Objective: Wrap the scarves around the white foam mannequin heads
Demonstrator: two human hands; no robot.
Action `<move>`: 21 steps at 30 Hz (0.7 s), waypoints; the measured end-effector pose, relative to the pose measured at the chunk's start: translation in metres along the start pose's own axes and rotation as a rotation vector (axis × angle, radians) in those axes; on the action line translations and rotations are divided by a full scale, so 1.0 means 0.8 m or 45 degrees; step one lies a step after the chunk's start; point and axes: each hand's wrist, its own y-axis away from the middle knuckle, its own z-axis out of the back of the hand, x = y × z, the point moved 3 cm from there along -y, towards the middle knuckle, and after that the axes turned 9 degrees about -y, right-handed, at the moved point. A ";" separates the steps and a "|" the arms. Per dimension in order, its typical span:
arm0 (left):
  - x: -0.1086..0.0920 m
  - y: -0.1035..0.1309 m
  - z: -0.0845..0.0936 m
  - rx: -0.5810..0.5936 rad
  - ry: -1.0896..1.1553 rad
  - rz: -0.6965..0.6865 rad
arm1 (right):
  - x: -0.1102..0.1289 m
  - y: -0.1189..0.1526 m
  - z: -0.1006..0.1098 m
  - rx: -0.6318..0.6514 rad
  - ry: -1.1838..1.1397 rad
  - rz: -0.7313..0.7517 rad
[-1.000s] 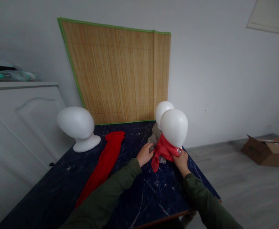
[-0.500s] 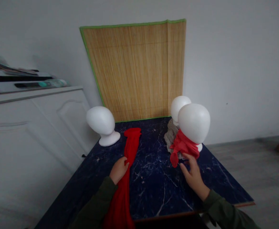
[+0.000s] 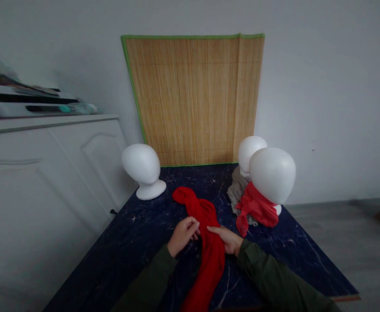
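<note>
Now | left hand, right hand: both pinch red scarf | table | writing: none legible

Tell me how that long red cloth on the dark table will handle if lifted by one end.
The red cloth looks floppy: it lies bunched and folded, so it would probably sag and trail. It seems thin, so likely light. Both hands, left hand and right hand, pinch it, and it may slide easily on the glossy table.
</note>
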 end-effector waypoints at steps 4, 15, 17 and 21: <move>0.033 -0.046 0.045 -0.462 -0.177 0.128 | -0.006 0.014 0.002 -0.107 0.112 0.036; 0.052 -0.103 0.072 -0.679 -0.008 0.342 | 0.009 0.035 0.006 0.371 0.692 -0.207; 0.048 -0.102 0.067 -0.623 0.167 0.299 | 0.026 0.037 0.008 0.276 0.986 -0.025; 0.024 -0.090 0.044 -0.469 0.589 0.239 | 0.061 0.033 0.021 -0.444 1.567 0.556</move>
